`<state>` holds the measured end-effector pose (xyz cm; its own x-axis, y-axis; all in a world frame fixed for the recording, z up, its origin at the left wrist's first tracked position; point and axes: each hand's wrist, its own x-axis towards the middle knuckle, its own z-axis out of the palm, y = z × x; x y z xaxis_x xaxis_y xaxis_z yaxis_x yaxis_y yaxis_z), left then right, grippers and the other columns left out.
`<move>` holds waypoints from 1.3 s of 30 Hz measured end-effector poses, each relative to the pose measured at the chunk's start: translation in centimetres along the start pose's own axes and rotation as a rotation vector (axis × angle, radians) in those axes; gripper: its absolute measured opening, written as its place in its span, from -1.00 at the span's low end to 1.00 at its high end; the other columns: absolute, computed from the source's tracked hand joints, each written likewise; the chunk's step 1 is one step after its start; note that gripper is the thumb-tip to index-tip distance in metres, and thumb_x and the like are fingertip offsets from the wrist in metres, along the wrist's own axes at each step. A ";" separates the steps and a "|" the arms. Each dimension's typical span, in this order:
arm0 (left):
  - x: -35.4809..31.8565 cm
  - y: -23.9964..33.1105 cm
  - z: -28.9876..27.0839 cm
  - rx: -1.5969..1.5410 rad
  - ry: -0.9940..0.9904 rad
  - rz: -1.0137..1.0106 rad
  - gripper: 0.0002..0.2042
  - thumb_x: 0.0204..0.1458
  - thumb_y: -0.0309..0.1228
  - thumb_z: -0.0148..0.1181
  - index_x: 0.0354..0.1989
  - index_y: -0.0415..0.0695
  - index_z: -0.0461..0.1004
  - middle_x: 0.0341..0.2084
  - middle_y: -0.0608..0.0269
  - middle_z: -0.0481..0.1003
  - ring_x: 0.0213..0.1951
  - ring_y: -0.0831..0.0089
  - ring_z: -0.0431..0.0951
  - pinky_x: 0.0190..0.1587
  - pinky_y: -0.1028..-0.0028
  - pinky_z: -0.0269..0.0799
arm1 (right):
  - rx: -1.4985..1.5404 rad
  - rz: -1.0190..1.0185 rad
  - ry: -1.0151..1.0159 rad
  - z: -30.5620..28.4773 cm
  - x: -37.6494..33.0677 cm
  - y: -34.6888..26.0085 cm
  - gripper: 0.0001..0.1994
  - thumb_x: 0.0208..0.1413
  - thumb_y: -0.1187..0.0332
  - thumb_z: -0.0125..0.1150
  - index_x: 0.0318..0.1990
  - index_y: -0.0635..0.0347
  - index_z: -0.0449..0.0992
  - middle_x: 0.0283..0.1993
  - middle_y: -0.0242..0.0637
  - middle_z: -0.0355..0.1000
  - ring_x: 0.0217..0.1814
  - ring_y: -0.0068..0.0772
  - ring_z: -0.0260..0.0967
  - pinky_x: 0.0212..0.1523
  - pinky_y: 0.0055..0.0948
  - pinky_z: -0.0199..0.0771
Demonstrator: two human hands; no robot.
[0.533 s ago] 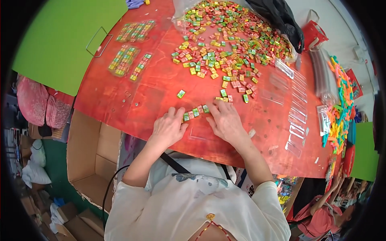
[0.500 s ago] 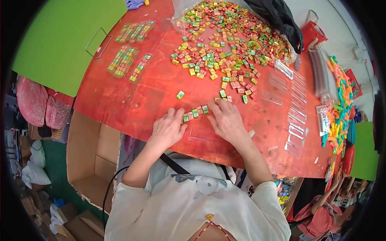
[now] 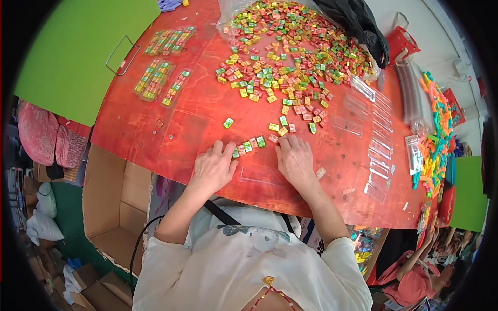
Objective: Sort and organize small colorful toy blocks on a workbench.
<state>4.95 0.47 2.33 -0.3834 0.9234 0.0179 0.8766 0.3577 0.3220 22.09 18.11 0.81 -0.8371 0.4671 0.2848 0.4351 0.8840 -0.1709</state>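
Note:
Small candy-like blocks in green and pink stand in a short row [image 3: 249, 145] on the red table, between my hands. My left hand [image 3: 214, 167] touches the left end of the row, thumb and fingers apart. Beyond the row's right end, my right hand [image 3: 296, 159] rests its bent fingertips on the table, holding nothing I can see. Close to those fingertips lies a pink block [image 3: 273, 138], with a yellow block [image 3: 282, 131] behind it. A clear plastic tray [image 3: 259, 175] lies in front of the row. One green block [image 3: 228, 123] sits alone farther back.
A large heap of coloured blocks [image 3: 306, 41] spreads across the far table. Filled clear packs [image 3: 154, 79] lie at left, clear plastic trays [image 3: 381, 155] at right. Beyond these is a pile of colourful plastic pieces [image 3: 436, 135]. An open cardboard box [image 3: 106, 197] stands below the table's left edge.
My right hand has shifted slightly right and nearer me, away from the row's end, uncovering blocks behind its fingers. My left hand stays at the row's left end.

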 end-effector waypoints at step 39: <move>-1.3 2.4 2.5 0.029 0.110 0.510 -0.64 0.12 -0.23 0.30 0.07 -0.03 0.50 -0.35 0.20 0.33 -0.43 0.28 0.50 -0.40 0.28 0.41 | 0.404 0.201 -0.104 -3.5 -8.6 -2.1 -0.46 0.07 0.39 0.41 0.24 0.17 0.44 0.03 -0.04 0.37 -0.04 -0.04 0.49 -0.10 -0.16 0.59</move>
<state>8.29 0.51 0.74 0.0675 0.9617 0.2657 0.9669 -0.1288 0.2203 29.51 12.34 2.02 -0.7872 0.6057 0.1161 0.4449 0.6882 -0.5731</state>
